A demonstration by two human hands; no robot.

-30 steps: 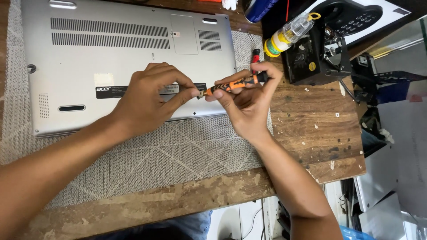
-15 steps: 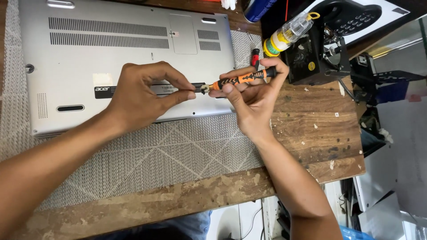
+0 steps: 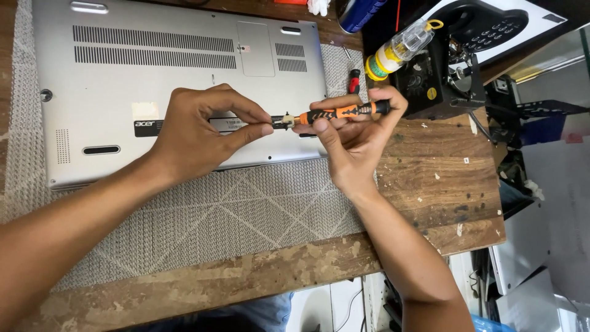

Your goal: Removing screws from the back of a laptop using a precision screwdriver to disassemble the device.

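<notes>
Firmly curled, the right hand [image 3: 356, 138] grips an orange-and-black precision screwdriver [image 3: 341, 113] held level above the upturned silver laptop [image 3: 123, 80]. Its tip end (partly hidden) sits pinched between the left hand [image 3: 196, 132]'s thumb and fingertips. Underneath lies a grey woven mat [image 3: 215, 215] on the worn wooden bench [image 3: 442, 178].

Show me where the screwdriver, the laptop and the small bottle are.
screwdriver [image 3: 337, 113], head view, orange and black handle.
laptop [image 3: 153, 80], head view, bare grey underside below the vents.
bottle [image 3: 399, 49], head view, clear body.
</notes>
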